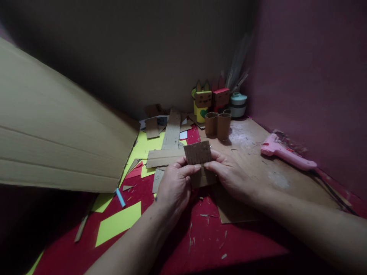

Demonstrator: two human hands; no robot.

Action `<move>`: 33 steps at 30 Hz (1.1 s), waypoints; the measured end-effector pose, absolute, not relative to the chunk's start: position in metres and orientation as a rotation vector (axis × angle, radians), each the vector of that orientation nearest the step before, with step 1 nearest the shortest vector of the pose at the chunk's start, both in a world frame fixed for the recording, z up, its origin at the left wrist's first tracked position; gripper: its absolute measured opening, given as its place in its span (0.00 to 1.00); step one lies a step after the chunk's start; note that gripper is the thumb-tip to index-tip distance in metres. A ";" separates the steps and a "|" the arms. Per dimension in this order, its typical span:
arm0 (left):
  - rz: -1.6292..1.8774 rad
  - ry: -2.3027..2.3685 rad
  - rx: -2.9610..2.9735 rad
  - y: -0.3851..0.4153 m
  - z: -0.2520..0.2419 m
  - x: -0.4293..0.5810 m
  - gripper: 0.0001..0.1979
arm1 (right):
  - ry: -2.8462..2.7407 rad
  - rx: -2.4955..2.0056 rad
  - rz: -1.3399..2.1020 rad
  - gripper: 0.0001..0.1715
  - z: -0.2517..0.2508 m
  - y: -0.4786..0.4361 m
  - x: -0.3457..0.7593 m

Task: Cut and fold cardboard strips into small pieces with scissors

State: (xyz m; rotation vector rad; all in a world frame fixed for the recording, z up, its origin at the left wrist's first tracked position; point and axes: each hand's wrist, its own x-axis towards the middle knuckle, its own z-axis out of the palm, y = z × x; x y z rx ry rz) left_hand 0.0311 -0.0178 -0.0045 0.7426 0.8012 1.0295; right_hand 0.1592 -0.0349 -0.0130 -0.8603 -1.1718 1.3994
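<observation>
Both my hands hold a small brown piece of corrugated cardboard [198, 153] upright over the table. My left hand [174, 185] pinches its lower left edge with thumb and fingers closed. My right hand [229, 173] pinches its lower right edge the same way. Under the piece lie long cardboard strips [171, 134] and red paper [200, 236].
A big cardboard sheet [57, 133] leans in at the left. Yellow paper scraps [119, 223], a blue pen [120, 197], cardboard tubes [218, 124], small box figures [210, 99], a lidded jar [237, 104] and a pink glue gun [283, 152] lie around. A purple wall stands at the right.
</observation>
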 end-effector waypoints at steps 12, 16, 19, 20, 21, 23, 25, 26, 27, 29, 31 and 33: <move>0.947 0.767 0.858 -0.011 -0.006 0.021 0.07 | -0.910 -0.801 1.468 0.06 -0.022 -0.029 0.162; 0.854 0.845 1.041 -0.011 -0.003 0.012 0.06 | -0.840 -0.801 1.473 0.10 -0.023 -0.028 0.163; 0.826 0.946 1.146 -0.011 -0.003 0.010 0.04 | -0.799 -0.762 1.549 0.11 -0.022 -0.027 0.165; 0.838 0.953 1.163 -0.010 -0.003 0.009 0.04 | -0.794 -0.749 1.597 0.10 -0.021 -0.026 0.167; 0.860 0.951 1.181 -0.010 -0.004 0.009 0.04 | -0.795 -0.734 1.654 0.09 -0.020 -0.025 0.170; 0.919 0.947 1.234 -0.008 -0.006 0.008 0.03 | -0.808 -0.689 1.795 0.06 -0.016 -0.025 0.175; 0.974 0.958 1.282 -0.007 -0.007 0.007 0.01 | -0.795 -0.612 1.924 0.07 -0.013 -0.025 0.180; 0.993 0.968 1.299 -0.007 -0.007 0.007 0.01 | -0.781 -0.579 1.959 0.08 -0.012 -0.025 0.181; 1.004 0.974 1.310 -0.007 -0.008 0.006 0.01 | -0.778 -0.562 1.964 0.08 -0.012 -0.026 0.181; 1.014 0.983 1.339 -0.007 -0.008 0.006 0.03 | -0.824 -0.601 1.906 0.09 -0.014 -0.027 0.178; 1.000 0.972 1.372 -0.006 -0.007 0.005 0.05 | -0.908 -0.683 1.818 0.11 -0.017 -0.027 0.174; 0.927 0.916 1.331 -0.005 -0.004 0.003 0.05 | -0.944 -0.738 1.761 0.15 -0.019 -0.027 0.171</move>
